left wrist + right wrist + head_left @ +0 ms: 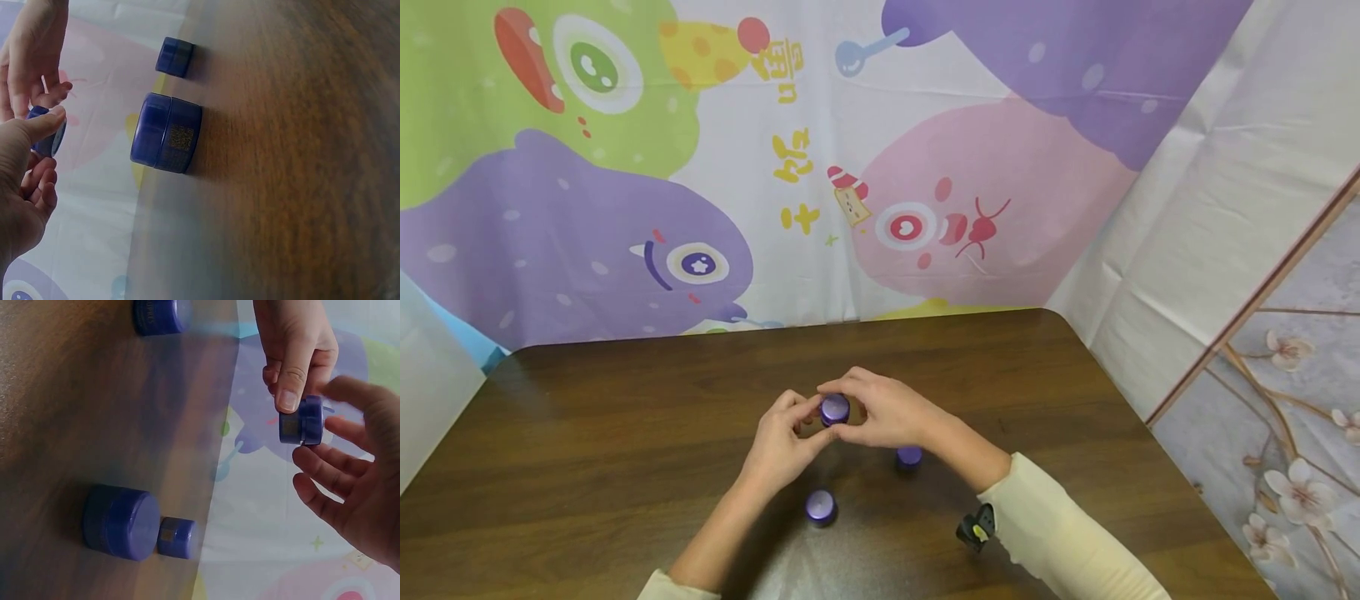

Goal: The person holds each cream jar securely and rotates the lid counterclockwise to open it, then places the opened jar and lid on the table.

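A small purple cosmetic jar [835, 409] is held up above the table between both hands. My left hand [780, 443] grips its body, thumb pressed on the side by a small label, as the right wrist view shows. The curved thumb and fingers of my right hand [886, 410] surround its lid [314, 419]. A narrow gap shows between lid and body at the lower edge. Nearer me stands another jar with a shiny lilac top [821, 507]. A further purple jar [909, 457] stands beside my right forearm, partly covered by it.
The right wrist view shows a large jar [122, 522] beside a small jar [177, 537] on the brown wooden table [625, 442]. A black clip-like object [976, 528] is at the right sleeve. A cartoon-printed cloth [820, 275] hangs behind the table.
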Tool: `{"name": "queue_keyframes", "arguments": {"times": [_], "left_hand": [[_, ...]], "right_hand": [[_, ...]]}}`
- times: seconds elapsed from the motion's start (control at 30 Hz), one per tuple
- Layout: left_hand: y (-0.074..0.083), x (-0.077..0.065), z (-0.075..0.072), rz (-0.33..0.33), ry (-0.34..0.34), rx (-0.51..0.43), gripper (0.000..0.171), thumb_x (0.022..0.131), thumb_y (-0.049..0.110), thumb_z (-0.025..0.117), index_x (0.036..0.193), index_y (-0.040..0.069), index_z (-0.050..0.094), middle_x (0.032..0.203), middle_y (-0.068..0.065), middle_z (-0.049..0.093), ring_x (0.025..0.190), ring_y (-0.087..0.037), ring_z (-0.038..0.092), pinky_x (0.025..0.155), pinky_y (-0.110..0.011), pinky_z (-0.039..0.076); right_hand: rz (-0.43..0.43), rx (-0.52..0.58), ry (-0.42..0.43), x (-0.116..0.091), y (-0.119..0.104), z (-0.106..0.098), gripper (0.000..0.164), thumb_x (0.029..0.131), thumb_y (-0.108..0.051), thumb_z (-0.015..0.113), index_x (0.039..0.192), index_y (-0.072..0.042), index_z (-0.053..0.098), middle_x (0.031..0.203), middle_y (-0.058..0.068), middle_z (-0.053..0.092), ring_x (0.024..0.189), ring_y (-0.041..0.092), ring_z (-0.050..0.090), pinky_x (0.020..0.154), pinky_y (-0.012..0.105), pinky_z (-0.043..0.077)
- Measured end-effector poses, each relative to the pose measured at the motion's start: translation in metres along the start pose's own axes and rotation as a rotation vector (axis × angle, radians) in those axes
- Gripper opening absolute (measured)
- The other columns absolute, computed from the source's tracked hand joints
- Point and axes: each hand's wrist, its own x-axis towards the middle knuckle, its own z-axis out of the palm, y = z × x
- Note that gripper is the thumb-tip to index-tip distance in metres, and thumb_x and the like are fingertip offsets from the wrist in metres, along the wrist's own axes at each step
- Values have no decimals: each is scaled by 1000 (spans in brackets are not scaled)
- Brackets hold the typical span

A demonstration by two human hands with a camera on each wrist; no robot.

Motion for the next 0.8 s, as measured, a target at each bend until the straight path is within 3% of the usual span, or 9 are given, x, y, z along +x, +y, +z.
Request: {"name": "queue_keyframes", "arguments": {"times": [0.1, 0.23, 0.37, 0.53, 0.8], "left_hand": [[-1, 0, 0, 6, 7, 3, 49, 71, 15, 81, 112, -5, 65, 81, -4, 53, 69, -10, 42, 59, -20, 38], [0, 0, 1, 7, 15, 4, 47, 72, 18, 81, 110, -3, 67, 80, -4, 53, 67, -10, 41, 57, -20, 37], [-1, 1, 1, 6, 17, 0, 46, 71, 18, 81, 110, -3, 67, 80, -3, 52, 67, -10, 40, 57, -20, 37], [-2, 0, 0, 10, 25, 1, 46, 71, 15, 81, 111, -3, 67, 79, -4, 51, 67, -11, 42, 57, -19, 37], [-2, -1, 0, 12, 45, 3, 43, 71, 17, 81, 106, -3, 68, 79, -4, 52, 66, -10, 41, 56, -19, 37]], "right_hand": [[12, 2, 22, -1, 0, 1, 52, 85, -35, 67, 131, -14, 53, 114, 0, 57, 67, 3, 48, 60, 16, 43], [29, -10, 57, -1, -1, 0, 43, 84, -33, 68, 122, -13, 60, 104, -1, 59, 66, 2, 47, 60, 16, 42], [15, -12, 41, 0, -2, 0, 37, 84, -28, 68, 119, -14, 63, 102, -2, 58, 66, 3, 49, 59, 15, 42], [8, 7, 15, 1, -2, 2, 44, 85, -26, 67, 126, -15, 58, 112, -1, 56, 71, 8, 55, 61, 15, 43], [16, -3, 80, 1, -3, 5, 38, 85, -29, 68, 118, -12, 63, 104, 0, 59, 67, 2, 48, 60, 15, 42]]}}
